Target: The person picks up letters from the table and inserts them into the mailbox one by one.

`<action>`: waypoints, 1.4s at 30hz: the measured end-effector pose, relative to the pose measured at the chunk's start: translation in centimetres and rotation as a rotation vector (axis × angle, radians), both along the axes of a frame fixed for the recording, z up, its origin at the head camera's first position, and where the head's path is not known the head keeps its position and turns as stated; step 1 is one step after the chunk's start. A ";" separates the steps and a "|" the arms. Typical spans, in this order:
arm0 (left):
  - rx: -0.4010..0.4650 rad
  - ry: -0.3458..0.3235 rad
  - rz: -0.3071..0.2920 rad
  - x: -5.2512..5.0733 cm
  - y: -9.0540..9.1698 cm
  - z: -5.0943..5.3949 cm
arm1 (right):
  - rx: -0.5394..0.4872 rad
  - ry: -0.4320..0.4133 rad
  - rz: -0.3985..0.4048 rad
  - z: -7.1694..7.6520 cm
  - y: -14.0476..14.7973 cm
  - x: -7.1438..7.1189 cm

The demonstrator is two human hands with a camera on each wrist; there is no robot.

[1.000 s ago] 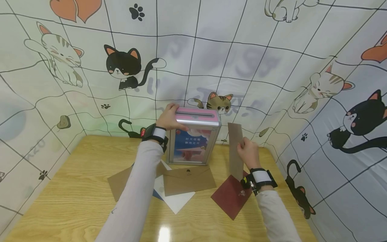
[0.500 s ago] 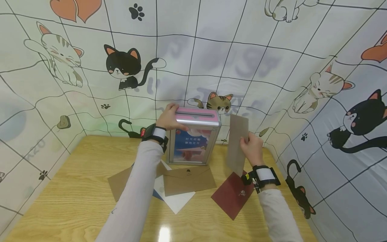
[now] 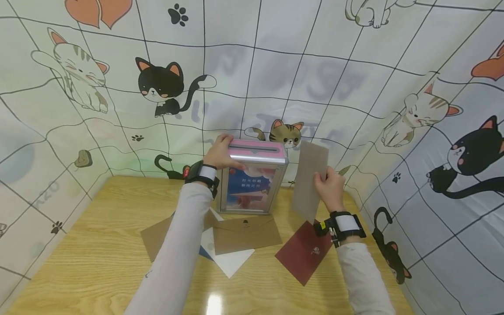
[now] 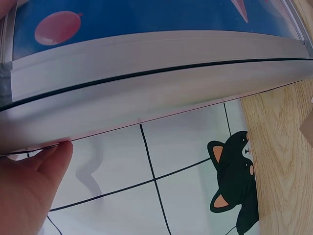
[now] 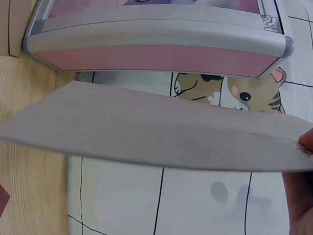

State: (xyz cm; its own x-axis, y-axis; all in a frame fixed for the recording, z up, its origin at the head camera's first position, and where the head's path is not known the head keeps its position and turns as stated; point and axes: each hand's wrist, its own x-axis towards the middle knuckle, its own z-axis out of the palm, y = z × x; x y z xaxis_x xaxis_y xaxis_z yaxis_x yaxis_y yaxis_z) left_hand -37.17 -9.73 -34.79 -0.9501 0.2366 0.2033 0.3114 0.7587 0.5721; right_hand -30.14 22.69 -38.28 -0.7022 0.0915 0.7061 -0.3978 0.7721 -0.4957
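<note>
A box with a pink slotted top, silver frame and blue picture front (image 3: pixel 252 188) stands upright near the back wall. My left hand (image 3: pixel 221 153) grips its upper left corner, thumb on the front and fingers over the top; the left wrist view shows fingertips at the box's edge. To the right of the box, my right hand (image 3: pixel 330 189) pinches a brown envelope (image 3: pixel 310 179) by its right edge, held upright and apart from the box. Seen in the right wrist view, that envelope (image 5: pixel 161 132) lies across the picture with the box (image 5: pixel 156 56) beyond it.
A dark red envelope (image 3: pixel 304 253) lies under the right wrist. Before the box lies another brown envelope (image 3: pixel 246 238), over a white one (image 3: pixel 230 264) and a bit of blue. A further brown envelope (image 3: pixel 155 236) is partly behind the left arm. A cat-print cloth (image 3: pixel 236 78) surrounds the table.
The right hand has raised the brown envelope and shifted it slightly right, turning more of its broad face into view. The left hand and the box have stayed in place.
</note>
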 end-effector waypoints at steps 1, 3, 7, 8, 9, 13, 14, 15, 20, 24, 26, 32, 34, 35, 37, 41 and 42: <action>-0.001 0.001 0.001 0.0 0.0 0.0 | -0.005 0.004 0.004 0.1 0.0 0.0; -0.005 0.001 0.002 -0.1 0.0 -0.1 | -0.018 0.003 0.007 0.4 -0.1 0.0; -0.008 0.002 0.000 -0.2 -0.1 -0.2 | -0.037 0.013 0.002 1.0 -0.1 0.0; -0.010 0.003 -0.001 -0.2 -0.1 -0.2 | -0.040 0.017 -0.002 1.2 -0.1 -0.1; -0.012 0.003 -0.001 -0.2 -0.1 -0.2 | -0.043 0.022 -0.004 1.3 -0.1 -0.1; -0.019 0.001 0.000 -0.2 -0.1 -0.2 | -0.047 0.030 -0.012 2.0 -0.2 -0.3; -0.020 -0.001 0.000 -0.2 -0.1 -0.1 | -0.049 0.031 -0.013 2.2 -0.2 -0.3; -0.018 -0.005 0.000 -0.2 -0.1 -0.1 | -0.050 0.031 -0.014 2.3 -0.2 -0.3; -0.014 -0.011 -0.002 0.0 -0.1 0.1 | -0.054 0.045 -0.015 3.3 -0.3 -0.5; -0.011 -0.008 -0.007 -0.1 -0.1 0.0 | -0.041 0.060 -0.015 4.4 -0.4 -0.7; -0.007 -0.006 -0.009 -0.1 -0.1 0.0 | -0.039 0.063 -0.014 4.9 -0.5 -0.7; -0.022 -0.003 -0.009 -0.3 -0.2 -0.1 | -0.052 0.075 -0.020 6.2 -0.5 -1.0; -0.026 -0.005 -0.009 -0.2 -0.1 0.0 | -0.062 0.085 -0.022 6.6 -0.5 -1.1; -0.026 -0.006 -0.009 -0.2 -0.1 0.0 | -0.068 0.092 -0.020 6.9 -0.4 -1.2; -0.024 -0.008 -0.009 -0.1 -0.1 0.1 | -0.074 0.104 -0.018 7.4 -0.4 -1.3; -0.022 -0.005 -0.008 0.0 -0.1 0.1 | -0.099 0.124 -0.008 8.5 -0.6 -1.4; -0.020 -0.003 -0.008 0.0 -0.1 0.1 | -0.103 0.131 -0.008 8.8 -0.7 -1.4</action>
